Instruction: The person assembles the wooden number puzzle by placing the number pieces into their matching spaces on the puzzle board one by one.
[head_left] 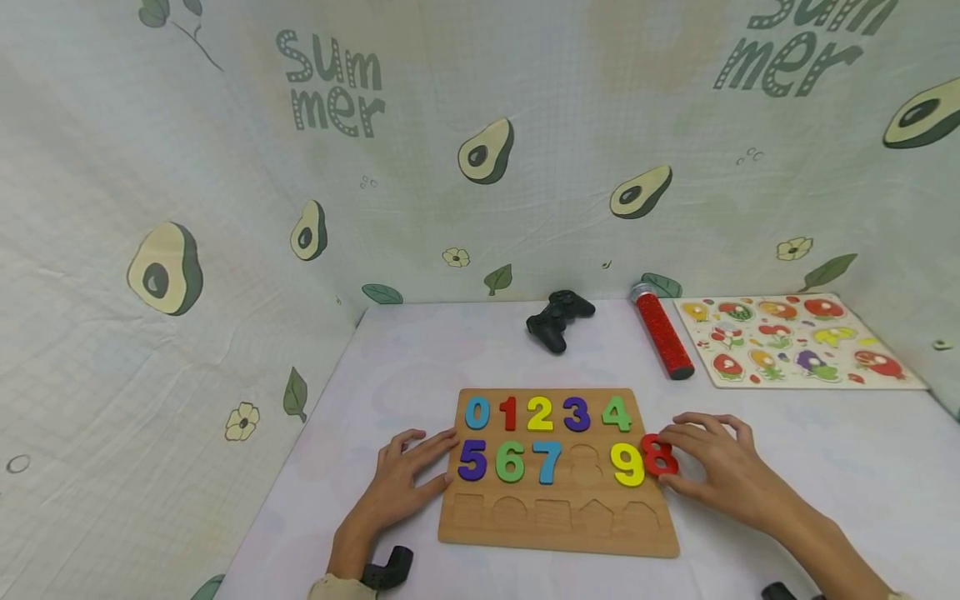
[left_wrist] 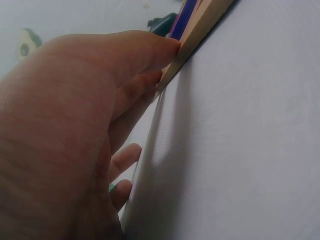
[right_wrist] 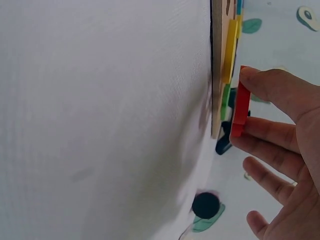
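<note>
A wooden number board point(head_left: 517, 529) lies flat on the table, with the colored digits 0 to 7 and a yellow number 9 point(head_left: 627, 464) in its two upper rows. Between the blue 7 point(head_left: 547, 462) and the 9, an 8-shaped recess point(head_left: 587, 463) shows bare wood. My right hand point(head_left: 723, 467) pinches a red number 8 point(right_wrist: 241, 102) between thumb and fingers, raised above the board's right edge. At the opposite side, my left hand point(head_left: 408, 475) touches the board's left edge with thumb and fingertips, its fingers fairly straight.
Behind the board lie a black game controller point(head_left: 558, 320) and a red glittery tube point(head_left: 663, 332). A fruit puzzle board point(head_left: 798, 343) sits at the back right. Patterned cloth point(head_left: 420, 208) hangs behind the table. The board's bottom row has several shallow shaped recesses.
</note>
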